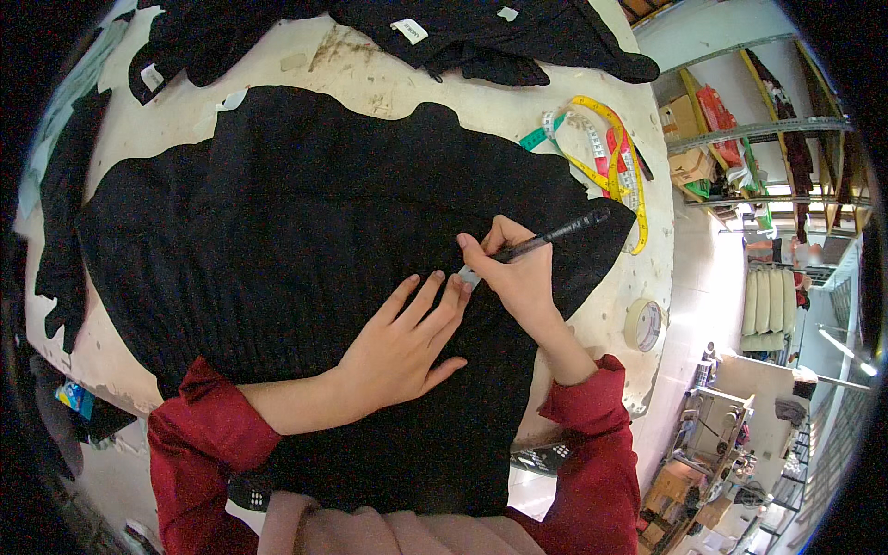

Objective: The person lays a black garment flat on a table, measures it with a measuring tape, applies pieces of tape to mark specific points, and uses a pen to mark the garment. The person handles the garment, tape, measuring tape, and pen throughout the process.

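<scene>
A black garment [277,213] lies spread over the table, its lower part hanging toward me past the near edge. My right hand [518,273] grips a dark pen [555,231], its tip end pointing down and left. Below that tip a small white label [470,277] rests on the cloth. My left hand [407,338] lies on the garment with fingers stretched out, the fingertips touching the label's left side. The pen tip itself is too small to make out against the label.
Coiled measuring tapes [610,153] in yellow, white, green and red lie at the far right. A roll of tape [645,325] sits at the table's right edge. More black garments [481,42] with white labels lie along the far side. Shelves [758,129] stand beyond the right edge.
</scene>
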Available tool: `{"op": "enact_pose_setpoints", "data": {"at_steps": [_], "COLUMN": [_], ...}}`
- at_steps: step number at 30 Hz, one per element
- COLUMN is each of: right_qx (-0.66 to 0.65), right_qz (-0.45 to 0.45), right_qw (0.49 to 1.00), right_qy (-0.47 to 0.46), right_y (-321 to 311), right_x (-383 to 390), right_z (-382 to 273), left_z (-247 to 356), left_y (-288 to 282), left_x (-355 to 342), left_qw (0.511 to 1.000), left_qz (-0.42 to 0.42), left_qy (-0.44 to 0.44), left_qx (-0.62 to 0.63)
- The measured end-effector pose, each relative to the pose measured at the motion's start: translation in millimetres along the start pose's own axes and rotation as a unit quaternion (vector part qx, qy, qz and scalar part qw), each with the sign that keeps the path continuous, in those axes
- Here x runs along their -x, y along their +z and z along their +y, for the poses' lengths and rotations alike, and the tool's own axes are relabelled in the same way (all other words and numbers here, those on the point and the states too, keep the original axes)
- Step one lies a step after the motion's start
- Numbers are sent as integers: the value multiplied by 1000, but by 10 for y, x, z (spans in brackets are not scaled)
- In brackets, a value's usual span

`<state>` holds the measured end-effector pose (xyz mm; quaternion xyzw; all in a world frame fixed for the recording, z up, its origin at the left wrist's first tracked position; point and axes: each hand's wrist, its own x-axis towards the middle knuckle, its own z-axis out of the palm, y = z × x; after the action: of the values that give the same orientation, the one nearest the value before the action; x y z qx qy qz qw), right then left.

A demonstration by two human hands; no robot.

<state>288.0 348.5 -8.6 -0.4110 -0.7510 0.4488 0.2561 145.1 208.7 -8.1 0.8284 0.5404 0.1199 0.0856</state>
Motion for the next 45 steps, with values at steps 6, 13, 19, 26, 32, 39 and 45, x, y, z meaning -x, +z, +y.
{"op": "enact_pose_setpoints", "data": {"at_steps": [6,13,19,26,32,39,45], "right_qx": [45,60,-23,34,60,35,18], "right_qz": [-8,-22,27,20,8,27,23], "right_qw": [999,998,998,999,998,999,999], "right_qy": [7,-21,46,-7,-16,-30,14], "right_y": [4,-4,7,28,19,14,36], "right_x": [4,8,14,21,21,22,27], "right_z": [7,10,60,51,23,86,12], "left_z": [-14,-6,-17,-23,-21,-37,-42], "left_y": [20,27,39,59,32,32,21], "left_x": [-24,-18,-20,-15,-18,-25,-21], "left_qw": [1000,1000,1000,999,999,999,999], "left_qz": [2,6,7,26,15,23,36], "left_qy": [-2,-3,-7,-15,-16,-12,-10], "left_qx": [-4,-12,11,26,25,29,11]}}
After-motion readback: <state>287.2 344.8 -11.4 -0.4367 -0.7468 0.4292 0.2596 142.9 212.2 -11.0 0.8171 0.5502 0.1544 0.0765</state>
